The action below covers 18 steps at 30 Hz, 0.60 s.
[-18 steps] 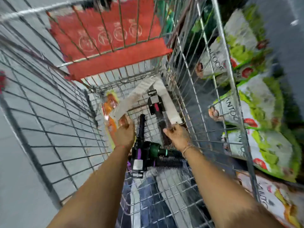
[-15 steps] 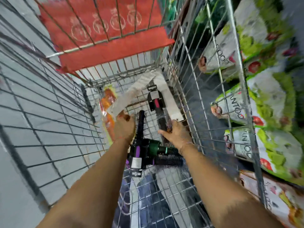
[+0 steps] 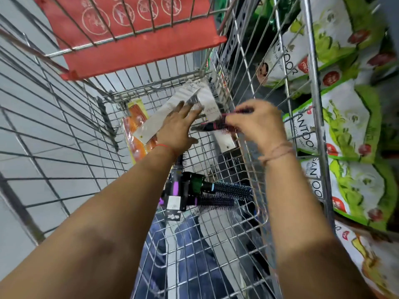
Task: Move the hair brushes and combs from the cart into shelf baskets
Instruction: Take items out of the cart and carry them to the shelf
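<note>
Both my arms reach down into a wire shopping cart [image 3: 244, 100]. My right hand [image 3: 258, 124] grips a black and pink round brush [image 3: 217, 126], lifted above the cart floor and lying roughly level. My left hand [image 3: 178, 128] is spread open just left of that brush, over a white packaged comb [image 3: 159, 119]. A second white pack [image 3: 212, 104] lies behind it. On the cart floor below lie a cluster of black round brushes [image 3: 218, 195] with purple and green parts, and another brush [image 3: 182, 160] half hidden under my left wrist. An orange pack [image 3: 136, 134] leans on the left wall.
The red child-seat flap [image 3: 138, 46] hangs over the far end of the cart. Shelves with green and white pouches [image 3: 345, 117] stand close on the right, outside the wire wall. Grey floor tiles show through the left wall. No shelf basket is in view.
My right hand has picked the black and pink brush off the cart floor and raised it. My left hand has moved forward from the purple brushes and opened over the white pack.
</note>
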### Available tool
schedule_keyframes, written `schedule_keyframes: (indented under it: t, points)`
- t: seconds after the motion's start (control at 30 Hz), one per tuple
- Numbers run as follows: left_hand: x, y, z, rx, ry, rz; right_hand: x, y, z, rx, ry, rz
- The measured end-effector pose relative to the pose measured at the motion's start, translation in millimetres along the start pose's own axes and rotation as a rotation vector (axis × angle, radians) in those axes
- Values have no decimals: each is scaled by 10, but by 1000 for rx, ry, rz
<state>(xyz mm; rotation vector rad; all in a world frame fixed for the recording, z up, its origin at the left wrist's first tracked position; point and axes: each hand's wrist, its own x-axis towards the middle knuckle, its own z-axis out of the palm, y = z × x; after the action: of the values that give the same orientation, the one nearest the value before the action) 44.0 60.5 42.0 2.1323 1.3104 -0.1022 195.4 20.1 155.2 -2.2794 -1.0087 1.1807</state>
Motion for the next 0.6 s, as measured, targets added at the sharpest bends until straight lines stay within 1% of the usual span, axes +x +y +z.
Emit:
schedule_keyframes:
  t: [0.03, 0.07, 0.1, 0.13, 0.17, 0.27, 0.3, 0.33, 0.4, 0.47, 0.53, 0.6]
  points:
    - [15, 33, -18, -48, -4, 11, 66, -124, -94, -6, -82, 36]
    - [20, 47, -23, -135, -9, -17, 138, -232, -149, -13, -146, 100]
    - [6, 66, -47, -254, -5, -83, 210, -315, -178, -17, -193, 143]
    - [-8, 53, -52, -390, -1, -165, 263, -366, -177, -4, -226, 148]
    - [-28, 38, -72, -511, 0, -247, 316, -398, -171, 61, -244, 134]
    - [-100, -91, -153, -836, 22, -440, 395, -337, -34, 399, -262, 94]
    - [-133, -144, -171, -917, 34, -500, 402, -249, 90, 442, -238, 128]
    - [-165, -211, -175, -972, 49, -566, 399, -135, 262, 432, -210, 183]
    - [-217, -340, -148, -1025, 97, -721, 331, 176, 707, 261, -200, 260]
    - [-264, -440, -101, -1037, 140, -820, 144, 473, 1137, 50, -324, 270]
    - [-298, -500, -39, -957, 117, -874, -98, 630, 1483, -97, -414, 272]
    - [-311, -536, 1, -914, 81, -907, -259, 711, 1706, -244, -355, 238]
